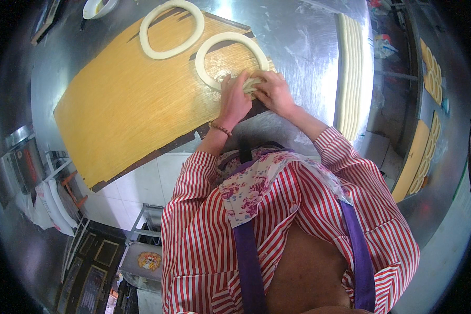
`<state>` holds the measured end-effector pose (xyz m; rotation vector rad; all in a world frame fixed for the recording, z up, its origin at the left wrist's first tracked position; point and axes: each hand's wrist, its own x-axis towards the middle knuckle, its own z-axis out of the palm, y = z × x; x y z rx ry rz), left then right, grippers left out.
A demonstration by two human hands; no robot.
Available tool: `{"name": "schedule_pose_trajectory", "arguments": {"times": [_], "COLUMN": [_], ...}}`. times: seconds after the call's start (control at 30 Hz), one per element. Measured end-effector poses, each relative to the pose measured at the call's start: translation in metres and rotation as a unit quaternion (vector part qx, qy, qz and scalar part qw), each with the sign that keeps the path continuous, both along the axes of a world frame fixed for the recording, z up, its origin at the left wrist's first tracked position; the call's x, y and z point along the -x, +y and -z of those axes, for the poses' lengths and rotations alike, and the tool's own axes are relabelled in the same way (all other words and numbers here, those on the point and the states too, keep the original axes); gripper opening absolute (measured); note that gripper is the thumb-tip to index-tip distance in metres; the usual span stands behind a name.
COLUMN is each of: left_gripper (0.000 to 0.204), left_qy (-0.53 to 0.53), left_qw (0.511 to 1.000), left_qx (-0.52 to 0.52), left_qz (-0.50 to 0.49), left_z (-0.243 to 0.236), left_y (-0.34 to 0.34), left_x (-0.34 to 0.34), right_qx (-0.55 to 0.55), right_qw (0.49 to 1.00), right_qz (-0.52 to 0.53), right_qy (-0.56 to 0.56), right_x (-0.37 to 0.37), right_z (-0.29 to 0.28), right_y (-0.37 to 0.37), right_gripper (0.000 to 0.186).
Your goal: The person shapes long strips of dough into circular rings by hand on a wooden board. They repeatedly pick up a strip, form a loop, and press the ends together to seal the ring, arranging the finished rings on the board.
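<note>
Pale dough is being pinched where the two ends of a dough ring [229, 58] meet, at the near edge of the wooden board [120, 110]. The left hand [234, 99] is curled over the joint with its fingers pressed down on the dough, and the right hand [273, 91] is closed on the same spot from the other side, gripping the seam between fingers and thumb. The rest of this ring is already laid out in a full loop on the board. A second ring [171, 29], finished and closed, is set just beyond it, apart from it. Much of the board is left bare. To the right, on the steel table [298, 36], long dough ropes [349, 73] are lined up side by side, not yet shaped, so most of the work is judged still to be done.
</note>
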<state>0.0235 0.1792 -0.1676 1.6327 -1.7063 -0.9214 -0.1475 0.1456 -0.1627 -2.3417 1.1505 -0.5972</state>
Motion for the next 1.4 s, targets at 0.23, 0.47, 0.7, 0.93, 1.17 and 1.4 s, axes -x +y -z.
{"name": "schedule_pose_trajectory", "arguments": {"times": [0.23,0.47,0.7,0.93,1.17,1.4], "left_gripper": [0.052,0.051,0.07,0.061,0.045,0.045], "left_qy": [0.118,-0.03,-0.162,-0.097,-0.115,0.482], "left_qw": [0.992,0.985,0.957,0.977,0.956,0.83], "left_qx": [-0.049,0.107,0.097,0.081,-0.153,-0.173], "left_qz": [-0.014,0.132,0.219,-0.171,-0.222,-0.222], "left_z": [0.02,-0.002,0.005,0.001,0.005,-0.055], "left_y": [-0.009,0.027,0.049,0.001,-0.054,-0.055], "left_x": [-0.001,0.005,0.011,-0.03,-0.074,-0.08], "right_qx": [-0.034,-0.079,-0.075,-0.088,-0.153,-0.313], "right_qw": [0.999,0.99,0.986,0.979,0.964,0.934], "right_qz": [0.011,0.102,0.149,0.124,0.141,0.105], "right_qy": [-0.022,-0.064,-0.024,0.132,0.164,-0.14], "right_x": [0.007,0.033,0.006,-0.044,-0.051,-0.013], "right_z": [0.007,-0.011,-0.014,-0.001,-0.016,-0.103], "right_y": [0.001,-0.013,-0.076,-0.123,-0.131,-0.128], "right_gripper": [0.013,0.016,0.029,0.035,0.038,0.05]}}
